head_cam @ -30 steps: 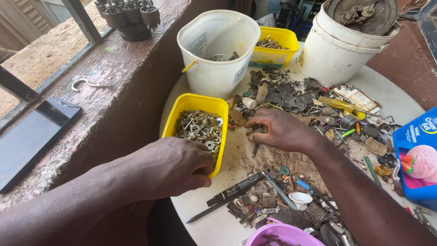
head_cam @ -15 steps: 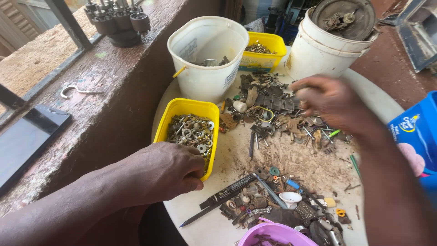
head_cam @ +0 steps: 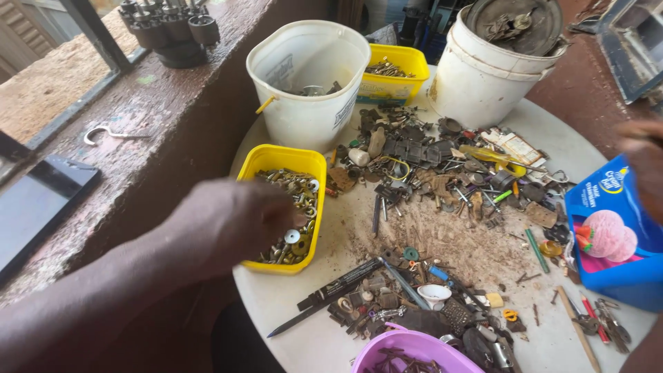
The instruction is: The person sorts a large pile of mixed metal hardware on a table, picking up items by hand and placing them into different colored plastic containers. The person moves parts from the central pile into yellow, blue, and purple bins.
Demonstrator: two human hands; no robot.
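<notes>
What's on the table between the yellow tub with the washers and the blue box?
In the head view, between the yellow tub and the blue box lies rusty brown dust with scattered screws and small metal bits.

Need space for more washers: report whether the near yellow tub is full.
Partly full: yellow tub holds washers and nuts below its rim; left hand covers part.

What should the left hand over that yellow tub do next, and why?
Probably open the left hand and drop whatever it carries into the yellow tub: it hovers right above the washers and nuts there, though whether it holds anything is hidden.
</notes>
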